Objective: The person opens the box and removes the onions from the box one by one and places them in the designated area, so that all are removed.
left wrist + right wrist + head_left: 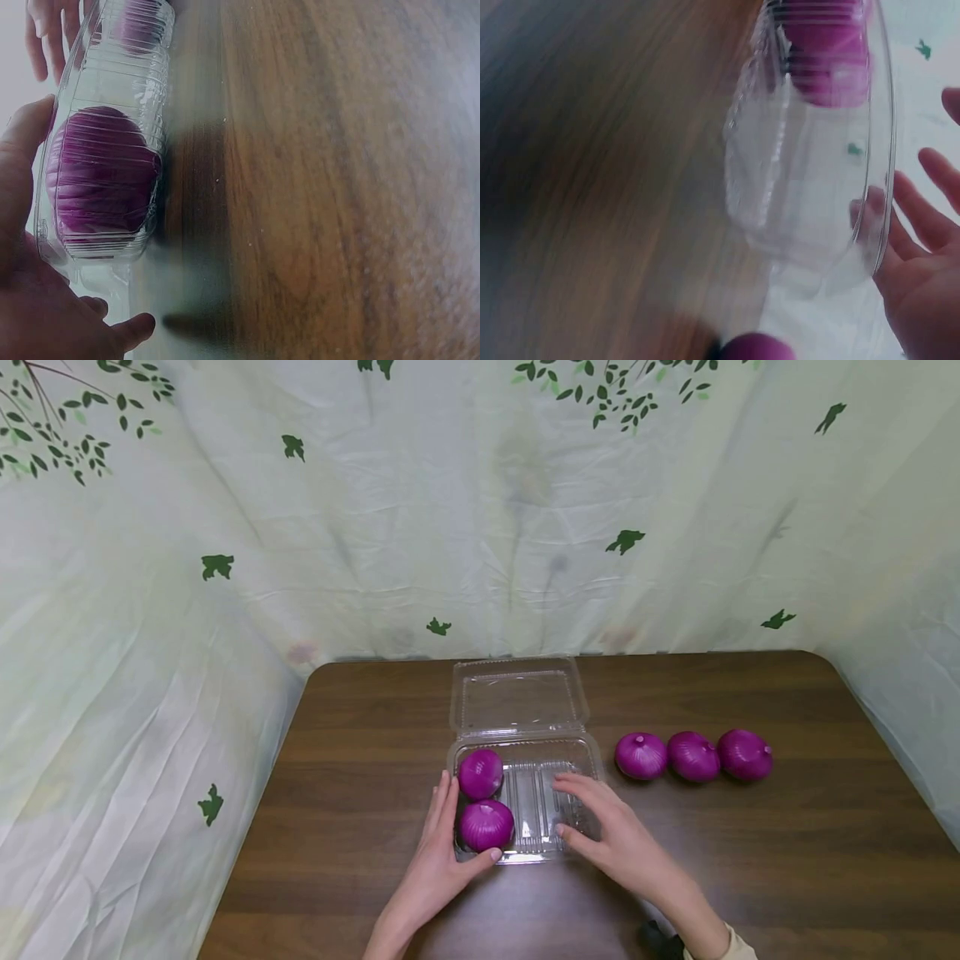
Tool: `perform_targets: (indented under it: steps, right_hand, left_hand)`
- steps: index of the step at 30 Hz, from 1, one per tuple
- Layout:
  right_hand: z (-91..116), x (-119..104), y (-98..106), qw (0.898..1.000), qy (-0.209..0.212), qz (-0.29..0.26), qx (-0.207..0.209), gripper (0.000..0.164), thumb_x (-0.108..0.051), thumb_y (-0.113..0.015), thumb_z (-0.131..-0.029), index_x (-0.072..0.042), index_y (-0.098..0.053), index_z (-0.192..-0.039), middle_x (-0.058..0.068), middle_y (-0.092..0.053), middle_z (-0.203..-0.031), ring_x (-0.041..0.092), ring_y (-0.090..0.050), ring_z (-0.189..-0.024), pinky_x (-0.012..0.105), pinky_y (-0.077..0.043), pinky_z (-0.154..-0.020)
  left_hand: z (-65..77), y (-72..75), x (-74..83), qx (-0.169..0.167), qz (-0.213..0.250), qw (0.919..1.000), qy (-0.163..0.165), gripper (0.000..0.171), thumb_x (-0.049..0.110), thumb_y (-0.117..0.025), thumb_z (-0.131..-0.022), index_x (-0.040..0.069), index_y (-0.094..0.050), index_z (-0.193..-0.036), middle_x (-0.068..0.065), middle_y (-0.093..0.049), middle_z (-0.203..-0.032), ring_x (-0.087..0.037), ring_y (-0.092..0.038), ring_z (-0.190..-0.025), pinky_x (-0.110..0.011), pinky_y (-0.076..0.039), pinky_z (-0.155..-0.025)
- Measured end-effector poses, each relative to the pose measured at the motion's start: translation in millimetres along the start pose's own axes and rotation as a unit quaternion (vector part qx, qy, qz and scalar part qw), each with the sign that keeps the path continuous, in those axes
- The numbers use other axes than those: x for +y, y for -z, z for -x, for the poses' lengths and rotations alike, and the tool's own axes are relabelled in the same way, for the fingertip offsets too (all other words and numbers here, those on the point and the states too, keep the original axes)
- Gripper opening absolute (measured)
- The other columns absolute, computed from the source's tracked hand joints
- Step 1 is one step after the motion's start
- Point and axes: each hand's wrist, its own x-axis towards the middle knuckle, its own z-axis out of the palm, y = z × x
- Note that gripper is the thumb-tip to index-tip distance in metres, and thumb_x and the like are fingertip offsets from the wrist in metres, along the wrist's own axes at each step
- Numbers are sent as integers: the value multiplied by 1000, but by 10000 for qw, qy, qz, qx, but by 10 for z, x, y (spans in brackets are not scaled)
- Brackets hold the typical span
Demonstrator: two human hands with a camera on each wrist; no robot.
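Note:
A clear plastic clamshell container (536,793) stands on the table with its lid (517,697) folded back. Two purple onions sit in its left side, the back onion (481,774) behind the front onion (487,826). My left hand (442,868) rests at the container's front left corner, fingers extended along the left side and thumb at the front rim; the left wrist view shows the front onion (105,171) through the ribbed wall. Over the right half, my right hand (618,835) hovers with fingers and thumb spread, holding nothing. In the right wrist view, its fingers (922,214) overlap the container's rim.
Three more purple onions lie in a row right of the container: a left one (641,756), a middle one (693,757) and a right one (745,755). The brown wooden table (337,827) ends at a pale curtain (420,527) with leaf prints behind it.

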Motion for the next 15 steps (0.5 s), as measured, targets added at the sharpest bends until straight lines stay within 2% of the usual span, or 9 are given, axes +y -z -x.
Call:
perform_targets:
  steps: [7, 15]
  right_hand:
    - [-88, -107, -166, 9990, -70, -74, -431, 59, -26, -75, -88, -28, -50, -142, -2, -42, -151, 22, -35, -140, 56, -34, -107]
    - [-185, -193, -375, 9968, -147, -137, -769, 58, -33, -74, -89, -22, -52, -141, 2, -45, -149, 21, -36, -139, 52, -32, -110]
  left_hand:
    - [0, -1, 1, -16, -43, 10000, -29, 116, 50, -82, -76, 24, -5, -160, 9, 5, -164, -29, 0, -149, -62, -19, -111]
    - [0, -10, -18, -9, -245, 9996, -155, 116, 55, -79, -77, 20, -6, -160, 8, 4, -164, -29, -1, -149, -58, -19, -113]
